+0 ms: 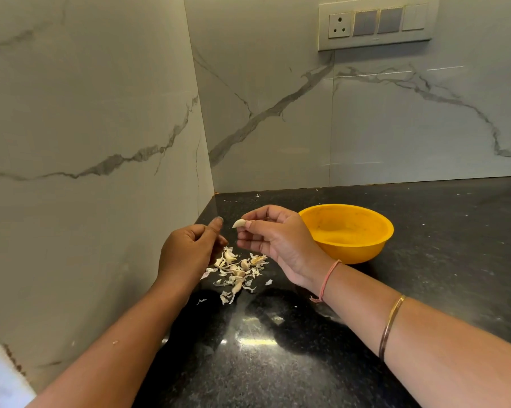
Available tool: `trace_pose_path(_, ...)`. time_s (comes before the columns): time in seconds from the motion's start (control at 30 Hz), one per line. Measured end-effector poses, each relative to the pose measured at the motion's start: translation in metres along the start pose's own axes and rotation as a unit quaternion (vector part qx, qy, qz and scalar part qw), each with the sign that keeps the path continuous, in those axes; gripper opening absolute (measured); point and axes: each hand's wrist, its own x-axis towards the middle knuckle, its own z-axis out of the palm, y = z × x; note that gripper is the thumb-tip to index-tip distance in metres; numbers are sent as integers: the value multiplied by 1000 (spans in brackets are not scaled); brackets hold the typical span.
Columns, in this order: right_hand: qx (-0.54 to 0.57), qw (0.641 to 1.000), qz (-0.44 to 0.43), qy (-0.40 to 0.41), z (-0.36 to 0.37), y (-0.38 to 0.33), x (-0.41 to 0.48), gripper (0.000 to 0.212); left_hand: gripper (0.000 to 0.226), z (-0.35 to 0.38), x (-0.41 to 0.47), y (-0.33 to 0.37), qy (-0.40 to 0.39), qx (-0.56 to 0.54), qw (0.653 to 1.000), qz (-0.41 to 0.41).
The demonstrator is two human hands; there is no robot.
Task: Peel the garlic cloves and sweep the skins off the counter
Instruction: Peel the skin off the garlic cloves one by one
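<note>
Right hand (pixel 273 234) pinches a peeled clove (pixel 239 223) beside the yellow bowl (pixel 348 232).

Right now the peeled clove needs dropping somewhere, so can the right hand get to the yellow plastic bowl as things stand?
Probably yes. The right hand, pinching the peeled garlic clove, hovers just left of the round yellow plastic bowl, and nothing stands between them on the black granite counter.

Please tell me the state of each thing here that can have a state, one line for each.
Pale peeled garlic clove: held off the counter in the right hand.
Left hand: loosely curled, holding nothing visible.
Round yellow plastic bowl: upright, looks empty.
Papery garlic skins: piled on the black speckled counter, unswept.
</note>
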Motion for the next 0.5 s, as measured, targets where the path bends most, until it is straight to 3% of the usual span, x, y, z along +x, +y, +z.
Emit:
trace_pose_path(0.1, 5, 1000, 0, -7, 1, 0, 0, 8, 15, -1, 0, -1, -16, -1, 1000, 21)
trace_pose_path(0.27, -28, 999, -16, -12, 1, 2, -1, 12, 26, -1, -1, 1, -36, -57, 998, 8)
trace_pose_path(0.5, -94, 994, -55, -4, 2, 3, -2, 17, 9, 1, -2, 5, -68, -154, 984, -54)
